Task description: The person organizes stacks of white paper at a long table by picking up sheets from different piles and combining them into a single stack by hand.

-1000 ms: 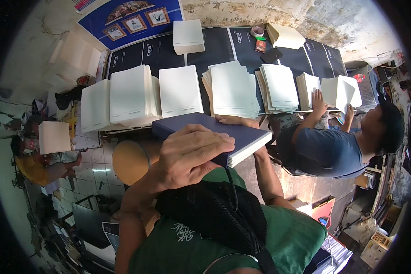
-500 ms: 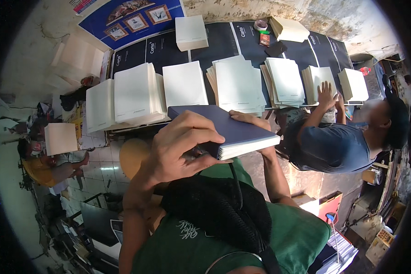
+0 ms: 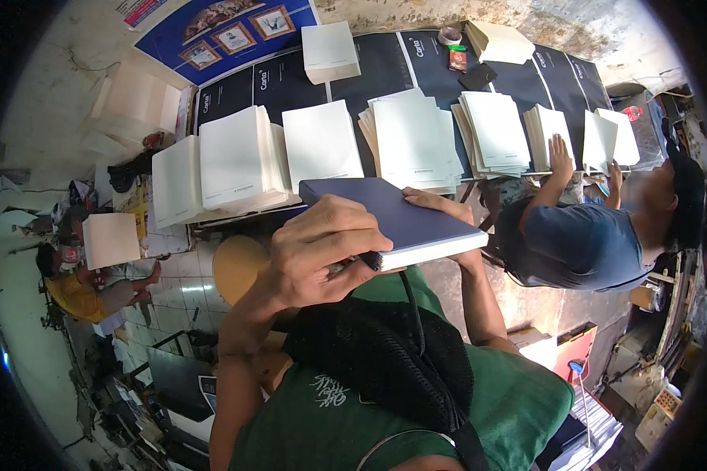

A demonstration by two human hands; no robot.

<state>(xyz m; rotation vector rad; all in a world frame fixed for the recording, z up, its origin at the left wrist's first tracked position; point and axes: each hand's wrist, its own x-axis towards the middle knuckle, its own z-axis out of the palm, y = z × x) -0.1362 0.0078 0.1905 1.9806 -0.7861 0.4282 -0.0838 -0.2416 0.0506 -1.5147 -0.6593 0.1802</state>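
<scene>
One blue-covered book (image 3: 424, 216) sat raised before the desk (image 3: 381, 67) — left hand (image 3: 322, 251), fingers curled tight around its near-left corner, right hand (image 3: 441, 206) gripping the far-right side; apparently a steadying step, the next move needing even support.

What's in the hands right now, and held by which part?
A dark blue book: left hand grips its near left corner; right hand holds its far right edge.
</scene>
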